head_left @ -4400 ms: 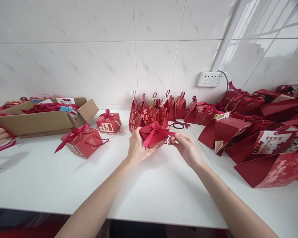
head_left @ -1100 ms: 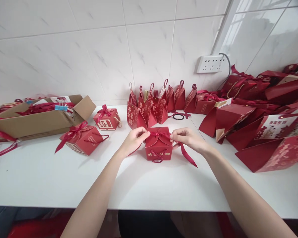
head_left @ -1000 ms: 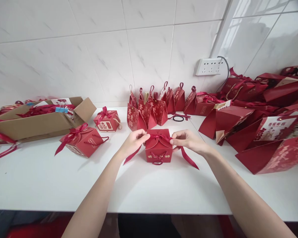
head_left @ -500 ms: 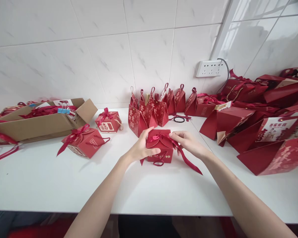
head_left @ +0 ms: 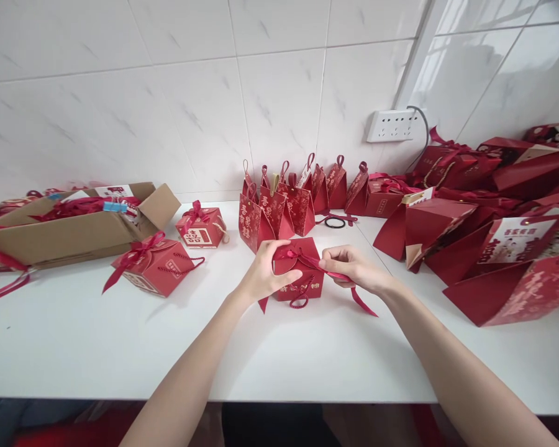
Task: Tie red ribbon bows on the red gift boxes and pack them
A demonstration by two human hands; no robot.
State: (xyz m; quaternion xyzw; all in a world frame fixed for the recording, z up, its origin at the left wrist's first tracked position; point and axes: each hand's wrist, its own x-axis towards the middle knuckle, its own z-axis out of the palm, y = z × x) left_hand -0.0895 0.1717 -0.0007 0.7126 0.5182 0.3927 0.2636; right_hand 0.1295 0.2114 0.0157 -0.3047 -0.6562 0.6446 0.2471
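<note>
A red gift box (head_left: 310,280) with gold characters and a cord handle stands on the white table. My left hand (head_left: 264,274) grips its left side, the thumb reaching across the front and the fingers at the back edge. Over the lid a red ribbon (head_left: 364,303) is tied at the middle. Just right of the box, my right hand (head_left: 351,267) pinches this ribbon and holds it taut from the knot. One tail hangs from the hand to the tabletop, and another pokes out below my left hand.
Two bow-tied red boxes (head_left: 161,267) sit to the left, beside an open cardboard carton (head_left: 69,241) of ribbons. Red triangular boxes (head_left: 256,217) line the wall behind. More red boxes (head_left: 512,292) crowd the right. A black ring (head_left: 335,222) lies behind my right hand.
My right hand has drawn the ribbon out to the right, and it is now stretched from the knot. The ribbon loop on the lid looks smaller. My left hand still grips the box.
</note>
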